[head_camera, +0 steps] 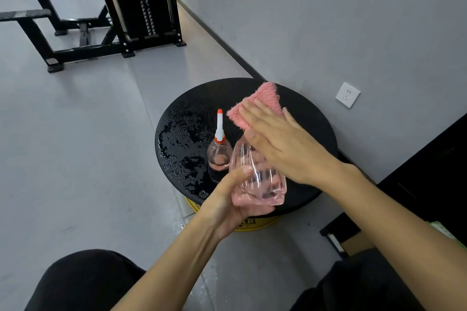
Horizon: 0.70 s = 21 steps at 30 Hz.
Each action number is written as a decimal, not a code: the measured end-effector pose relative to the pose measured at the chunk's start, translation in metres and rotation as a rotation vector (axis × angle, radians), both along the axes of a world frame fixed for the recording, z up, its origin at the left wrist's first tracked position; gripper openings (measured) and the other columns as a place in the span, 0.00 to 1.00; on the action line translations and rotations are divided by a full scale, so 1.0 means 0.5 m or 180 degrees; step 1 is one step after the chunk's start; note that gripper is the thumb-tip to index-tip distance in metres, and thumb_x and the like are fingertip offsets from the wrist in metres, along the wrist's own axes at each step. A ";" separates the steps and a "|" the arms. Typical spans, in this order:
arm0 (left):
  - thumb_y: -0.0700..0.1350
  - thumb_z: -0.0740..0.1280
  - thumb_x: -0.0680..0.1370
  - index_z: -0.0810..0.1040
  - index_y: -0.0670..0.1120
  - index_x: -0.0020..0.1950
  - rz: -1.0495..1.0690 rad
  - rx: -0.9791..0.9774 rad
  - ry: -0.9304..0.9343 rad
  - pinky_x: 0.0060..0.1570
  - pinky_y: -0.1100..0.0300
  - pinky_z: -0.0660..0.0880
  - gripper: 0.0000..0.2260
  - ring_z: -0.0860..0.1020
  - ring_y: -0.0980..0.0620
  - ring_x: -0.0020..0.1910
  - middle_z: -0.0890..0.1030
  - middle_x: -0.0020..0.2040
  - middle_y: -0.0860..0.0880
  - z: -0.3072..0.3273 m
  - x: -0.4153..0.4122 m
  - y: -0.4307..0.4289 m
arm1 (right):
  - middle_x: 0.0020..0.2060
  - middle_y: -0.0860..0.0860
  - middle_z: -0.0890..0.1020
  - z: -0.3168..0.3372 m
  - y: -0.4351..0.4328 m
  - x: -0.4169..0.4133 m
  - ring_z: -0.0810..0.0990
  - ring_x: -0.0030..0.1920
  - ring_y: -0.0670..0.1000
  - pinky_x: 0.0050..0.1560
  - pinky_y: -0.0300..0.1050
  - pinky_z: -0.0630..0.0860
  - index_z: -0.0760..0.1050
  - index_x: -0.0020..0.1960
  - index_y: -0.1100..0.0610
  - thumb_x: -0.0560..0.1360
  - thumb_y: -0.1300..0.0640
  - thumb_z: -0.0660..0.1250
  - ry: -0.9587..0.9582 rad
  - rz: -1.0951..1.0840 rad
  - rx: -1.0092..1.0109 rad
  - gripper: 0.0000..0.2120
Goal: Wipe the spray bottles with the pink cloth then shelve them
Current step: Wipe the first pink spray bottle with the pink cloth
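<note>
My left hand [228, 203] grips the base of a clear pink spray bottle [257, 184], held tilted above a round black stool top [192, 118]. My right hand [280, 144] lies flat on the pink cloth [262, 100] and presses it against the bottle's upper part, hiding its nozzle. A second pink spray bottle [219, 153] with a white and orange nozzle stands upright on the stool, just left of the held one.
The stool top is wet with droplets on its left half and sits on a yellow base [255, 223]. A grey wall with a white socket [347, 94] is to the right. A black shelf unit [417, 171] is at the right edge. A black weight machine [141, 7] stands on the floor behind.
</note>
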<state>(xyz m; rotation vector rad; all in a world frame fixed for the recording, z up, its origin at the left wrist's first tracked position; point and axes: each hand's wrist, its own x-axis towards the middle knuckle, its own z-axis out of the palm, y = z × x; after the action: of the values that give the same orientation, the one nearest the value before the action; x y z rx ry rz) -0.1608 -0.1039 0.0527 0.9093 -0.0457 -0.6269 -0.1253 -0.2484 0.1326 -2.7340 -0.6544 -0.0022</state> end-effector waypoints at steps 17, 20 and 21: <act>0.60 0.81 0.51 0.80 0.47 0.58 -0.0060 0.0180 -0.0165 0.32 0.57 0.80 0.38 0.84 0.47 0.44 0.85 0.49 0.44 0.002 0.000 0.000 | 0.78 0.43 0.42 -0.003 0.001 0.012 0.37 0.76 0.41 0.77 0.49 0.38 0.42 0.79 0.49 0.78 0.36 0.37 -0.0125 0.0046 -0.0150 0.33; 0.60 0.81 0.50 0.82 0.48 0.56 -0.0091 0.0188 -0.0134 0.33 0.57 0.80 0.37 0.84 0.46 0.43 0.84 0.50 0.43 -0.002 -0.001 0.000 | 0.78 0.45 0.41 0.005 -0.019 0.028 0.37 0.76 0.43 0.77 0.49 0.39 0.40 0.79 0.50 0.77 0.35 0.38 -0.0056 -0.0283 -0.0120 0.34; 0.60 0.81 0.50 0.82 0.48 0.56 -0.0107 0.0199 -0.0146 0.33 0.57 0.80 0.37 0.84 0.46 0.43 0.84 0.50 0.43 -0.003 0.000 -0.001 | 0.78 0.45 0.41 0.006 -0.020 0.029 0.37 0.76 0.43 0.77 0.49 0.39 0.40 0.79 0.50 0.77 0.36 0.38 -0.0033 -0.0337 -0.0108 0.34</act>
<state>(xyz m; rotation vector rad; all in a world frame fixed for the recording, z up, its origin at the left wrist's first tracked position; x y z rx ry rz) -0.1610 -0.1046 0.0512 0.9851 -0.0831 -0.6416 -0.1107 -0.2583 0.1355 -2.8000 -0.5162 -0.0305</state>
